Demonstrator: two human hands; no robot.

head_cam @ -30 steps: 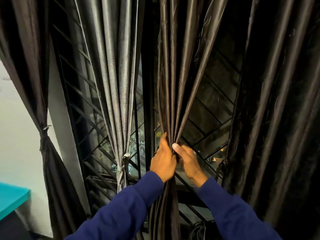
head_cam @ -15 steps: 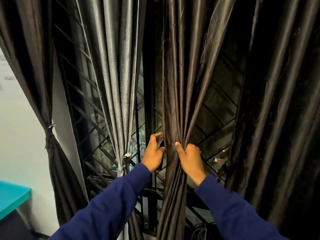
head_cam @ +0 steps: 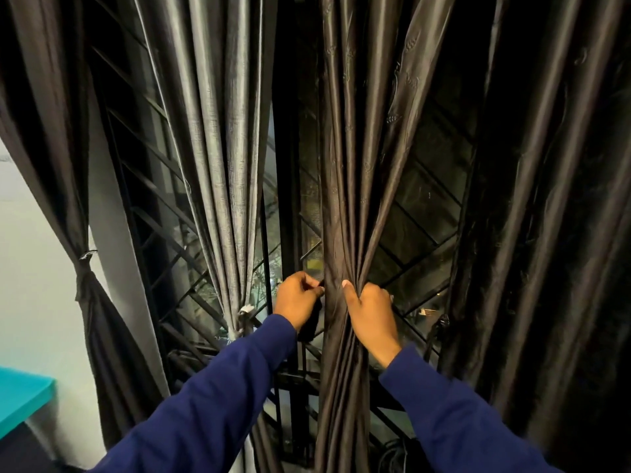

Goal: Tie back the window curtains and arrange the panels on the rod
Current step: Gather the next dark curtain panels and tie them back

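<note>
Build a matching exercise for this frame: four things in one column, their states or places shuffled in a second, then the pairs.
Things:
1. far-left dark curtain panel
2. silver-grey curtain panel
3. centre dark curtain panel
4. teal surface

States or places:
A. gathered in the right hand, not yet tied
B. lower left corner, by the white wall
C. tied back with a dark band, beside the white wall
D. cinched low with a pale tie, just left of the left hand

Pairs: 1-C, 2-D, 3-A, 4-B
</note>
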